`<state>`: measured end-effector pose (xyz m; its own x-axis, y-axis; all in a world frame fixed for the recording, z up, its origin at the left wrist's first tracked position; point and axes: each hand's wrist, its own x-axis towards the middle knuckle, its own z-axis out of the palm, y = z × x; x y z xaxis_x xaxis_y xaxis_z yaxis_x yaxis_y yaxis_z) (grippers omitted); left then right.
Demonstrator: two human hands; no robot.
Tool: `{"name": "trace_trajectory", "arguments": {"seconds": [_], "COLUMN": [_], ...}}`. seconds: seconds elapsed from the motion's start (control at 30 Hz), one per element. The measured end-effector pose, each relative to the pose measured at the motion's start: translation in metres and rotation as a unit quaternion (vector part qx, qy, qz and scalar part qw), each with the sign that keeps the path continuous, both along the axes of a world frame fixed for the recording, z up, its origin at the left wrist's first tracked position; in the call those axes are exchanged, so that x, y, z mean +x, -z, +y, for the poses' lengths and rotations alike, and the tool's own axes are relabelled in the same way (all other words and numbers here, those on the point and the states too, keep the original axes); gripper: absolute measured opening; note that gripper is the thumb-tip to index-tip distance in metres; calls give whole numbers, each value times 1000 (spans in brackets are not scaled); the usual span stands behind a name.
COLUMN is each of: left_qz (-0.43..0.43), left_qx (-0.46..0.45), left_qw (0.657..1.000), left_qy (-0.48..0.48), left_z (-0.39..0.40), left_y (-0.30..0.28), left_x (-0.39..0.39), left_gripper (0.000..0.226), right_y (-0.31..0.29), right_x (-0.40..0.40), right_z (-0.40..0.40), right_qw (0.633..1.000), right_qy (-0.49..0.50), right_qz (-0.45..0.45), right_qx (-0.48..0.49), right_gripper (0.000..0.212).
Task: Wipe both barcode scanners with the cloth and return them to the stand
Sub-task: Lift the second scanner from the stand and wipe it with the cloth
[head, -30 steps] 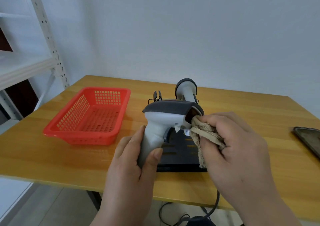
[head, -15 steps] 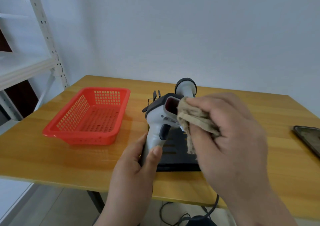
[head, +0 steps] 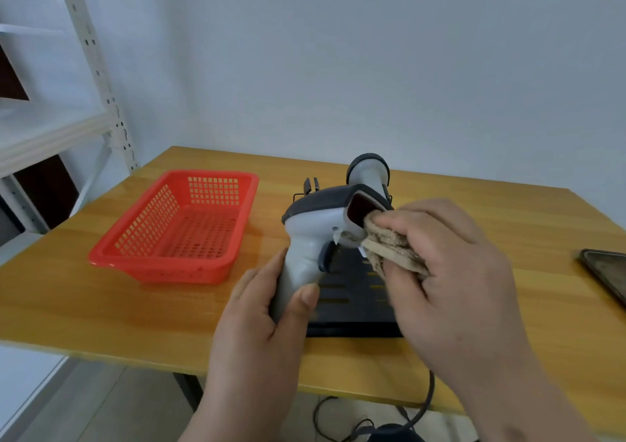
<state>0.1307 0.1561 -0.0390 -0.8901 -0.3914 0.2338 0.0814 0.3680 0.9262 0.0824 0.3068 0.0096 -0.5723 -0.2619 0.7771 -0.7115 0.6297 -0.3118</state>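
L hand [head: 257, 309] was wrapped round the handle of a grey/white barcode scanner [head: 315, 228], thumb across the front of the handle; this grip held the scanner upright above the black slotted stand [head: 352, 292], head pointing away to the R w/ its dark red scan window facing up-right. R hand [head: 447, 272] had its fingers curled round a folded tan cloth [head: 389, 248], pressing it against the scanner's nose just below the window, so the cloth sat just R of and above the L grip.

Second barcode scanner [head: 369, 170] stood in the stand beyond the held one, behind both grips, partly hidden by the held scanner's head. A black clip-like part of the stand [head: 311, 184] stuck up just L of it.

Edges & room: stand's front edge lay close to the near edge of the wooden surface [head: 101, 309], directly below the L grip. Red perforated plastic basket [head: 176, 228] sat to the L of the L grip, apart from it, w/ bare wood between. Dark phone [head: 606, 272] lay well R of the R grip, at the surface's R edge, cut by the frame. White metal shelving [head: 101, 79] stood past the far-L corner. Cables [head: 416, 418] hung below the near edge.

No brand, label or readable writing could be made out on any item.
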Motion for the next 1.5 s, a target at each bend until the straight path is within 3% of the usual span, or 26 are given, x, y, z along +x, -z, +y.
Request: {"name": "trace_trajectory", "arguments": {"seconds": [0.1,0.23,0.33,0.5,0.63,0.73,0.87,1.03,1.23,1.5], "left_qz": [-98,-131,-134,-162,-138,-111,-88,-65,-54,-49], "left_qx": [180,471,581,580,598,587,554,534,516,508], "left_qw": [978,869,798,782,775,793,823,840,852,857], "left_qy": [41,71,87,162,148,121,87,77,71,74], "left_z": [1,0,-3,-8,-12,-13,-15,-20,-27,-38], "left_y": [-3,-10,-17,-14,-13,-14,-19,-24,-26,-30], "left_x": [0,-4,-4,0,0,-2,-2,1,0,-14], "left_gripper": [20,45,47,49,52,51,46,41,40,37], "right_y": [3,11,19,34,42,47,50,50,49,43], "right_x": [4,19,26,38,33,22,24,13,0,-25], "right_z": [2,-5,-11,-29,-21,-12,-8,-9,-29,-46], "right_qw": [997,980,971,966,981,983,972,948,944,957], "right_qy": [2,-40,-90,-166,-128,-71,-41,1,21,61], "right_qz": [-47,-128,-181,-180,-145,-163,-222,-319,-327,-269], "right_qx": [-64,-150,-129,-78,10,40,-65,-19,28,87], "right_gripper": [26,20,23,23,26,25,15,33,13,18]}}
